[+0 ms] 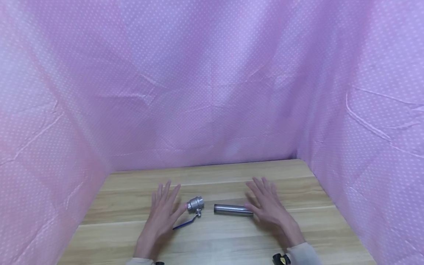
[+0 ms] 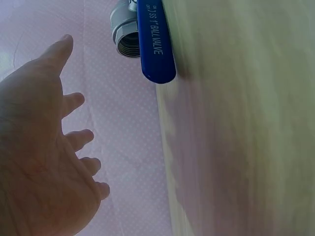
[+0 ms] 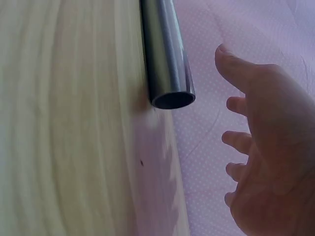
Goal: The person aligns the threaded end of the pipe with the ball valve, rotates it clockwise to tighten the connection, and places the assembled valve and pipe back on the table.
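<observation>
A steel ball valve (image 1: 195, 203) with a blue lever handle (image 1: 184, 224) lies on the wooden table, left of the middle. In the left wrist view, the handle (image 2: 156, 44) bears printed "BALL VALVE" lettering, and threads show inside the valve's open end (image 2: 129, 45). To the right lies a short steel pipe (image 1: 232, 209), its hollow end (image 3: 172, 100) facing the right wrist camera. Beside the valve, my left hand (image 1: 163, 213) is spread with straight fingers and holds nothing. My right hand (image 1: 269, 206) is likewise spread, over the pipe's right end in the head view, and grips nothing.
The light wooden tabletop (image 1: 218, 243) ends at the back against a pink dotted cloth (image 1: 205, 110). More of this cloth hangs along the left and right sides. A dark wrist device (image 1: 281, 259) sits by the right sleeve (image 1: 303, 254).
</observation>
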Demonstrator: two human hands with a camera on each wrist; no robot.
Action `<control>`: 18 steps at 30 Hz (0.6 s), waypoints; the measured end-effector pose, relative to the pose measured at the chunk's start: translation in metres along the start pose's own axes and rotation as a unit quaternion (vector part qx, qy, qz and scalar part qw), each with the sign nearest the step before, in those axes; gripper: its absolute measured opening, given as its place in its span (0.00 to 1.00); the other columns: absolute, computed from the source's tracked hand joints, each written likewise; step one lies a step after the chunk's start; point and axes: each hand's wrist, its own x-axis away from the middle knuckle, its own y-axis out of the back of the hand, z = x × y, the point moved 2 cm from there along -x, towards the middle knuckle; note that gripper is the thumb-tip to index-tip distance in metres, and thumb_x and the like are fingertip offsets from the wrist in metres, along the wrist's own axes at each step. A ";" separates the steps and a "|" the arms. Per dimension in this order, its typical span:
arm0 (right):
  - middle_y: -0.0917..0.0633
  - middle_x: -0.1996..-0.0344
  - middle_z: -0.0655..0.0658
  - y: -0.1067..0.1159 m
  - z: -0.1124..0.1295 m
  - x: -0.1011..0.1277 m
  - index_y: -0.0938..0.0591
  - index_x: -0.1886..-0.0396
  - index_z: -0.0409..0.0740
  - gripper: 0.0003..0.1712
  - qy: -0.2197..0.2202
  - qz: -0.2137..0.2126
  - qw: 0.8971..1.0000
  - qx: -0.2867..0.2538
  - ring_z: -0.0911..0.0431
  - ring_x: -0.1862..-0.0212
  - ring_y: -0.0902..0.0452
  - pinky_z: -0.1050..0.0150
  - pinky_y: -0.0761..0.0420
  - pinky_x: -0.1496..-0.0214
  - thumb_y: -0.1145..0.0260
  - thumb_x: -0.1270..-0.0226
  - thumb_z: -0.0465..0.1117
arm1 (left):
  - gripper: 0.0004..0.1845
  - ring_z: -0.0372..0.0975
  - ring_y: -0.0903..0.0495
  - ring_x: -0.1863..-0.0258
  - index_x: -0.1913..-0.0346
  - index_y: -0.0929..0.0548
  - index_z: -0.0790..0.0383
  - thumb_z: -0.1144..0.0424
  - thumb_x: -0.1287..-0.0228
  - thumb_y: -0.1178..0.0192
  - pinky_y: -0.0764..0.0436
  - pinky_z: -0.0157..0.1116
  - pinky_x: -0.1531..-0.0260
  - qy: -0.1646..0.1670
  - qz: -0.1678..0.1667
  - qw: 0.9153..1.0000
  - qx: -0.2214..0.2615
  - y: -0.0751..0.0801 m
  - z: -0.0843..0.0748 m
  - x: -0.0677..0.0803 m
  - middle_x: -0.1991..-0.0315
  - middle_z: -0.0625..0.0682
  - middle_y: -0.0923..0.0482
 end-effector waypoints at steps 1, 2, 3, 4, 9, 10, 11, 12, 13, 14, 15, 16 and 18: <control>0.43 0.07 0.36 -0.001 0.002 0.000 0.36 0.08 0.50 0.49 -0.001 0.006 1.000 -0.011 0.29 0.06 0.60 0.19 0.62 0.08 0.29 0.19 0.61 | 0.44 0.71 0.59 0.08 0.10 0.35 0.52 0.39 0.18 0.34 0.60 0.78 0.11 -0.001 0.000 1.000 0.003 -0.001 0.000 0.000 0.06 0.66 0.55; 0.44 0.07 0.37 -0.001 0.003 -0.001 0.37 0.08 0.50 0.49 -0.003 0.012 1.000 -0.023 0.29 0.06 0.60 0.19 0.63 0.08 0.29 0.19 0.60 | 0.44 0.71 0.58 0.08 0.10 0.35 0.53 0.40 0.18 0.34 0.59 0.78 0.11 -0.002 -0.001 1.000 0.004 -0.002 0.000 -0.001 0.06 0.66 0.54; 0.44 0.07 0.38 -0.002 0.005 -0.001 0.38 0.08 0.50 0.49 -0.005 0.019 0.999 -0.039 0.31 0.06 0.61 0.20 0.63 0.08 0.29 0.18 0.60 | 0.43 0.71 0.57 0.08 0.11 0.34 0.53 0.40 0.18 0.33 0.58 0.79 0.12 -0.004 -0.001 1.000 0.005 -0.003 0.000 -0.001 0.07 0.66 0.53; 0.44 0.06 0.39 -0.002 0.007 -0.001 0.38 0.07 0.51 0.49 -0.007 0.024 0.998 -0.052 0.32 0.05 0.62 0.20 0.63 0.08 0.29 0.18 0.59 | 0.43 0.72 0.56 0.08 0.11 0.34 0.54 0.40 0.18 0.33 0.57 0.79 0.12 -0.005 -0.002 1.000 0.005 -0.005 0.000 -0.002 0.07 0.66 0.51; 0.46 0.06 0.46 -0.004 0.012 -0.001 0.41 0.06 0.57 0.50 -0.015 0.046 0.995 -0.082 0.37 0.04 0.62 0.25 0.62 0.05 0.33 0.17 0.66 | 0.42 0.71 0.52 0.09 0.11 0.33 0.55 0.41 0.18 0.34 0.53 0.79 0.12 -0.020 0.005 1.000 0.016 -0.009 -0.004 -0.007 0.08 0.67 0.46; 0.47 0.05 0.48 -0.005 0.012 -0.001 0.41 0.06 0.60 0.51 -0.018 0.051 0.995 -0.081 0.37 0.04 0.62 0.26 0.61 0.05 0.34 0.18 0.68 | 0.42 0.71 0.52 0.09 0.11 0.33 0.55 0.41 0.18 0.34 0.53 0.78 0.12 -0.023 0.008 1.000 0.019 -0.010 -0.005 -0.009 0.08 0.67 0.46; 0.47 0.05 0.49 -0.005 0.012 0.000 0.42 0.06 0.62 0.51 -0.023 0.056 0.995 -0.082 0.38 0.04 0.62 0.27 0.61 0.04 0.35 0.19 0.70 | 0.42 0.70 0.51 0.09 0.11 0.34 0.55 0.42 0.17 0.34 0.53 0.78 0.11 -0.026 0.011 0.999 0.023 -0.011 -0.006 -0.010 0.08 0.66 0.45; 0.48 0.05 0.49 -0.006 0.012 0.000 0.43 0.06 0.62 0.52 -0.023 0.061 0.995 -0.081 0.38 0.04 0.61 0.27 0.61 0.04 0.35 0.19 0.71 | 0.42 0.70 0.51 0.09 0.11 0.34 0.56 0.42 0.17 0.34 0.52 0.77 0.11 -0.030 0.015 0.999 0.025 -0.012 -0.006 -0.011 0.09 0.66 0.44; 0.47 0.05 0.47 -0.007 0.012 0.001 0.42 0.06 0.62 0.52 -0.020 0.065 0.995 -0.080 0.37 0.04 0.60 0.27 0.60 0.04 0.35 0.19 0.71 | 0.42 0.69 0.50 0.08 0.11 0.34 0.56 0.42 0.16 0.35 0.52 0.76 0.10 -0.032 0.019 0.999 0.027 -0.012 -0.007 -0.012 0.09 0.66 0.44; 0.46 0.05 0.46 -0.008 0.012 0.001 0.42 0.06 0.61 0.52 -0.016 0.068 0.994 -0.079 0.37 0.04 0.59 0.28 0.60 0.04 0.34 0.20 0.71 | 0.42 0.69 0.49 0.09 0.11 0.34 0.57 0.42 0.16 0.35 0.51 0.76 0.10 -0.035 0.021 0.999 0.026 -0.013 -0.007 -0.013 0.09 0.66 0.43; 0.45 0.06 0.43 -0.009 0.012 0.001 0.41 0.06 0.60 0.52 -0.010 0.071 0.994 -0.078 0.35 0.05 0.58 0.28 0.59 0.04 0.33 0.20 0.70 | 0.42 0.69 0.48 0.09 0.11 0.34 0.57 0.42 0.16 0.36 0.50 0.75 0.10 -0.036 0.026 0.999 0.027 -0.014 -0.007 -0.014 0.09 0.66 0.42; 0.44 0.06 0.41 -0.010 0.012 0.000 0.40 0.07 0.59 0.52 -0.004 0.073 0.994 -0.076 0.34 0.05 0.56 0.29 0.58 0.04 0.33 0.20 0.70 | 0.42 0.68 0.48 0.09 0.11 0.35 0.58 0.42 0.16 0.36 0.50 0.75 0.10 -0.038 0.030 0.999 0.026 -0.015 -0.007 -0.015 0.09 0.66 0.42; 0.41 0.08 0.36 -0.012 0.012 0.000 0.37 0.08 0.54 0.51 0.012 0.076 0.994 -0.075 0.32 0.06 0.54 0.28 0.56 0.04 0.31 0.19 0.67 | 0.42 0.68 0.46 0.09 0.11 0.35 0.59 0.42 0.15 0.37 0.48 0.74 0.10 -0.038 0.040 0.998 0.028 -0.017 -0.006 -0.016 0.10 0.66 0.41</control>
